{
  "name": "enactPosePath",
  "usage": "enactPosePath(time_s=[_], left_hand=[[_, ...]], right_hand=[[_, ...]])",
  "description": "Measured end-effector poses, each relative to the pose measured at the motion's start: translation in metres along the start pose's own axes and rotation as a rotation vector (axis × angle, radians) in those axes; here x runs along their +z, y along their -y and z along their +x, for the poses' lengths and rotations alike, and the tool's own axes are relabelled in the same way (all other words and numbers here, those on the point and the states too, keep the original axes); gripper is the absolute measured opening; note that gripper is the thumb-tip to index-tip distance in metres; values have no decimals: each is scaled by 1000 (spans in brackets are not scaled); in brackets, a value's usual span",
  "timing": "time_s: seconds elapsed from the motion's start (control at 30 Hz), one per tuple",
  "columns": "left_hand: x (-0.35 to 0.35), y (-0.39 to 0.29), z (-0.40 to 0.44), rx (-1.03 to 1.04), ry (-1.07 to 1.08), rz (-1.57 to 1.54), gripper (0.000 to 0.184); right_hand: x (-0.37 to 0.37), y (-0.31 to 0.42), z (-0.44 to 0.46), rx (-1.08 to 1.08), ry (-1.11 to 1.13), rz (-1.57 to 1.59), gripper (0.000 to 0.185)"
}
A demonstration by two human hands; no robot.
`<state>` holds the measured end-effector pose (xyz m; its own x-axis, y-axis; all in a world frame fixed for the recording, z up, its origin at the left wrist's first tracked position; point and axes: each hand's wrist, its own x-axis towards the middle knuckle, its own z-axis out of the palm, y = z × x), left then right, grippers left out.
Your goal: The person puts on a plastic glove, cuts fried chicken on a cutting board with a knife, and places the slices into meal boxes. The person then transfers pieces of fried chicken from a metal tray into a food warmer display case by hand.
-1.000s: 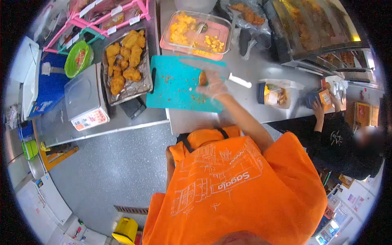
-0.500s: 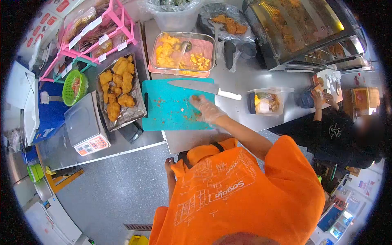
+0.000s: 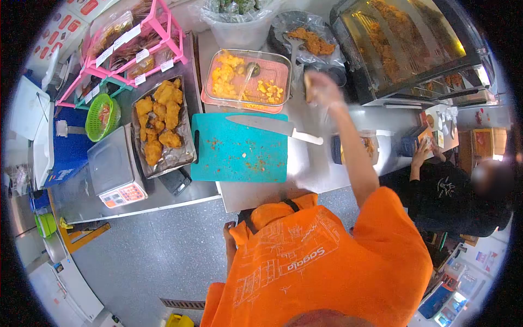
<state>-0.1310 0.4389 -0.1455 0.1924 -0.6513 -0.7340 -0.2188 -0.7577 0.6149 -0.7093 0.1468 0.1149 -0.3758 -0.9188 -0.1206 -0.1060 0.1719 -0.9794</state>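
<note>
My right hand (image 3: pixel 325 92), in a clear plastic glove and blurred by motion, is raised beside a black-handled utensil (image 3: pixel 295 52) on the counter. A small tan-brown piece (image 3: pixel 309 87) shows at its fingers; its kind is not clear. Below and left lies a teal cutting board (image 3: pixel 234 158) scattered with brown crumbs. A large white-handled knife (image 3: pixel 264 124) rests across its upper right edge. Low by my side, away from the counter, hangs my left hand (image 3: pixel 229 229), its fingers mostly hidden.
A metal tray of fried chicken (image 3: pixel 170 111) and a weighing scale (image 3: pixel 113 163) stand left. Behind the board is a wire-rimmed tray with yellow food (image 3: pixel 263 61). A lit display case (image 3: pixel 403 43) stands back right. A food box (image 3: pixel 370 144) sits under my forearm; a co-worker (image 3: pixel 447 185) stands right.
My right hand has lifted off the cutting board and swung up and right, past the knife handle. My left hand stays low by my side. The view has shifted slightly.
</note>
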Motion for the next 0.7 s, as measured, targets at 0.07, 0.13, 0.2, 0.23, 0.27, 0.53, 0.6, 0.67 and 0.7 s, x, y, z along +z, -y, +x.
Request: enactPosePath(time_s=[0.07, 0.13, 0.2, 0.23, 0.27, 0.53, 0.6, 0.67, 0.7], left_hand=[[1, 0, -2, -1, -4, -11, 21], [5, -11, -5, 4, -15, -31, 21], [6, -20, -12, 6, -32, -61, 21], [8, -25, -18, 7, -43, -91, 21], [9, -28, -20, 12, -46, -125, 21], [16, 84, -24, 107, -255, 86, 30], [13, 70, -43, -39, -272, 74, 29], [11, 39, -71, -82, -292, 83, 28], [15, 65, -60, -75, -291, -11, 28]], right_hand=[[-16, 23, 47, 30, -84, 99, 46], [-28, 45, 83, 42, -161, 304, 43], [-27, 29, 84, 6, -242, 387, 37], [-21, 11, 80, -45, -276, 382, 34], [-11, -10, 68, -94, -309, 363, 31], [237, -62, -80, -145, 527, -212, 38], [288, -37, -83, 254, 571, -326, 43], [323, -13, -82, 481, 672, 68, 38], [338, -2, -78, 593, 719, 270, 36]])
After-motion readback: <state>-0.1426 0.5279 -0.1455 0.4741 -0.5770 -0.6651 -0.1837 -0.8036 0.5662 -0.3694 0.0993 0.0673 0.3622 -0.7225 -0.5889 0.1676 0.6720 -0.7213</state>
